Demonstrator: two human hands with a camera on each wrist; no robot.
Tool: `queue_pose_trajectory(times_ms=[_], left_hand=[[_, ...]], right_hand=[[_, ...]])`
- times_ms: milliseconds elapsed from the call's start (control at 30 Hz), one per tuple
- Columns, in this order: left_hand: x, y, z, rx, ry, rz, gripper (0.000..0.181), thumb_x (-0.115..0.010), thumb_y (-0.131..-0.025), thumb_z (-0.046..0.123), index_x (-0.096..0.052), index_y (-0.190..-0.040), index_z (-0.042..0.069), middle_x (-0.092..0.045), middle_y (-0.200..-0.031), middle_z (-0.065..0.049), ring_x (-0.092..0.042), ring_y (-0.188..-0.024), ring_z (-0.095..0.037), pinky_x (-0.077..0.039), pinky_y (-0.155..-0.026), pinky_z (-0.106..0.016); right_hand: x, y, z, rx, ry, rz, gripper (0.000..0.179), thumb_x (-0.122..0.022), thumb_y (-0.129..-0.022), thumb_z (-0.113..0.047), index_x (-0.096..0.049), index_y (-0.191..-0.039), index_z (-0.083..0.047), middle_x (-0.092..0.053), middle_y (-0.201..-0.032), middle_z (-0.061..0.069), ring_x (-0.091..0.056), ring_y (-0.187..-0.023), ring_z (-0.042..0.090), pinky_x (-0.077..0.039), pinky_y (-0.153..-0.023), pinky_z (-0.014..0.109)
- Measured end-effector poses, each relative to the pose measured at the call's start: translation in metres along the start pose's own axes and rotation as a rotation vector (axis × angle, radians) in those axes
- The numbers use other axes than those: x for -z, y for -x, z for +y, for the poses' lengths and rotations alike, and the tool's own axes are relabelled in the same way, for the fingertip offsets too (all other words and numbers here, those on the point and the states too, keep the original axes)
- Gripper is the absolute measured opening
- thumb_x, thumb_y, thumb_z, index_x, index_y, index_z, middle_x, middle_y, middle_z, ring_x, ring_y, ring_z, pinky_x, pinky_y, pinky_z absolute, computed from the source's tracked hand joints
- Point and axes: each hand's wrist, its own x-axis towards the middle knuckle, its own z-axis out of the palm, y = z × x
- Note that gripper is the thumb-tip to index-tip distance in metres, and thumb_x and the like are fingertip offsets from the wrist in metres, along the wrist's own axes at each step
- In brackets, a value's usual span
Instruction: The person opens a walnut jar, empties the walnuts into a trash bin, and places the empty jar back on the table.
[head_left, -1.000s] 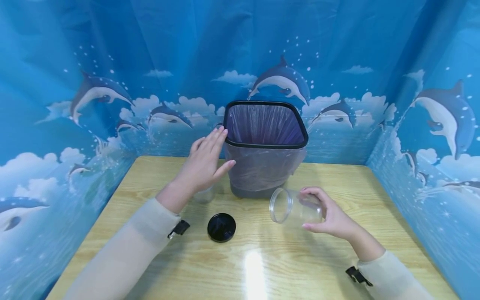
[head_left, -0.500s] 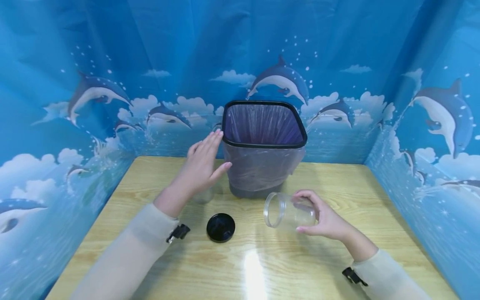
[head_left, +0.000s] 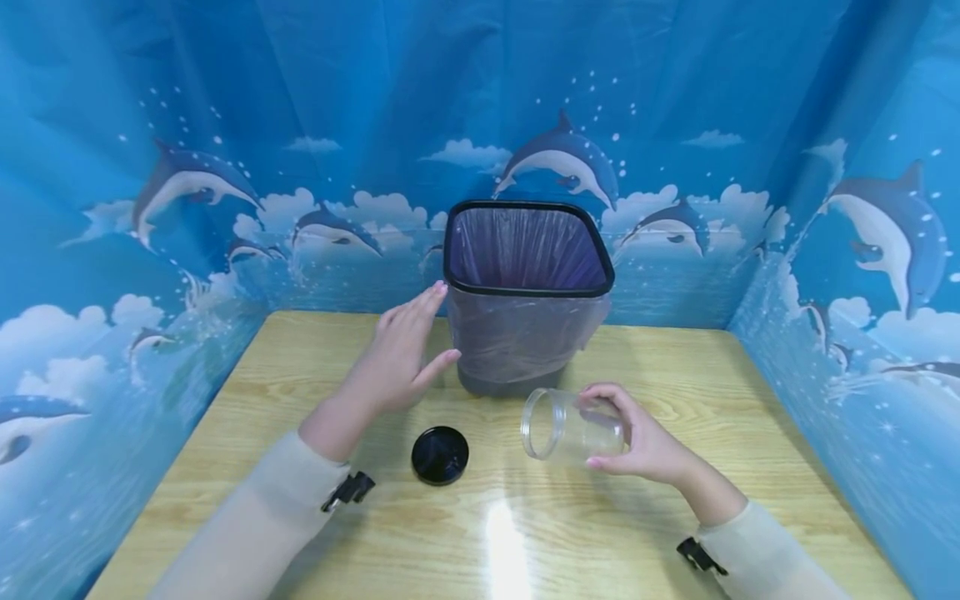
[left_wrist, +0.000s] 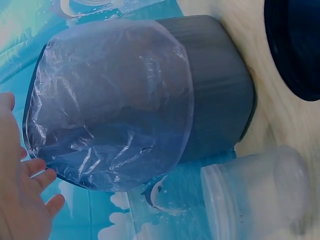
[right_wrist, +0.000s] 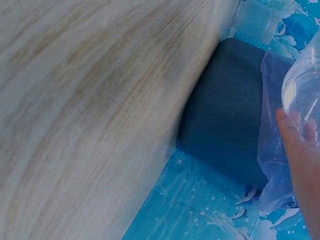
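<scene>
Since a second ago we see the right hand [head_left: 637, 433] carry the clear plastic jar [head_left: 566, 425] leftward and slightly lower, while the left hand [head_left: 397, 358] has slid down from the bin rim. The right hand's fingers curl round the jar's closed end, holding it on its side just above the worktop [head_left: 675, 367], its open mouth facing left toward the black lid [head_left: 440, 455]. The lid lies flat on the worktop, apart from the jar and near the left wrist. The left hand is spread wide with straight fingers, its fingertips just beside the left wall of the lined waste bin [head_left: 525, 300]; we cannot tell whether they touch it. A second small clear jar [left_wrist: 260, 192] stands beside the bin's base, under the left hand. The bin sits at the back edge against the dolphin backdrop [head_left: 187, 183]; bare worktop stretches in front and to the right.
</scene>
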Motion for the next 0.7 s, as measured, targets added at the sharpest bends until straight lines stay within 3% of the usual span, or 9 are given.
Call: queue_pose_trajectory(times_ms=[133, 300, 400, 533, 700], left_hand=[[-0.002, 0.007, 0.001, -0.031, -0.005, -0.016, 0.078, -0.045, -0.104, 0.051, -0.013, -0.161, 0.009, -0.021, -0.165, -0.01, -0.025, -0.149, -0.028, -0.025, -0.114, -0.06], [-0.009, 0.016, 0.0, -0.056, -0.008, -0.047, 0.078, -0.051, -0.102, 0.048, -0.02, -0.159, 0.005, -0.028, -0.162, -0.014, -0.033, -0.145, -0.032, -0.032, -0.111, -0.06], [-0.014, 0.021, -0.002, -0.06, -0.006, -0.067, 0.076, -0.05, -0.102, 0.048, -0.025, -0.157, 0.003, -0.032, -0.16, -0.015, -0.038, -0.142, -0.034, -0.036, -0.109, -0.059], [-0.023, 0.03, -0.005, -0.043, 0.062, -0.117, 0.074, -0.053, -0.102, 0.044, -0.027, -0.155, -0.001, -0.034, -0.158, -0.019, -0.038, -0.141, -0.036, -0.033, -0.112, -0.055], [-0.032, 0.042, -0.006, 0.0, 0.16, -0.172, 0.075, -0.054, -0.102, 0.045, -0.027, -0.156, 0.0, -0.034, -0.158, -0.019, -0.037, -0.142, -0.036, -0.031, -0.115, -0.051]], right_hand=[[0.0, 0.0, 0.0, 0.0, 0.007, 0.002, 0.08, -0.08, -0.074, 0.011, -0.037, -0.14, 0.004, -0.042, -0.141, 0.008, -0.05, -0.131, 0.012, -0.051, -0.097, 0.041], [0.002, 0.0, -0.001, 0.021, 0.021, 0.0, 0.08, -0.081, -0.073, 0.012, -0.036, -0.139, 0.004, -0.041, -0.14, 0.013, -0.049, -0.131, 0.011, -0.043, -0.106, 0.035], [0.002, 0.0, 0.0, 0.018, 0.019, 0.005, 0.08, -0.081, -0.073, 0.012, -0.037, -0.139, 0.004, -0.042, -0.14, 0.01, -0.049, -0.131, 0.01, -0.045, -0.104, 0.033], [0.001, 0.002, 0.0, -0.006, 0.014, 0.015, 0.08, -0.081, -0.073, 0.011, -0.037, -0.14, 0.002, -0.044, -0.139, 0.005, -0.05, -0.129, 0.01, -0.051, -0.097, 0.035], [0.001, 0.003, -0.001, -0.009, -0.025, 0.0, 0.079, -0.079, -0.075, 0.012, -0.036, -0.141, 0.004, -0.038, -0.142, 0.017, -0.05, -0.132, 0.018, -0.05, -0.099, 0.038]])
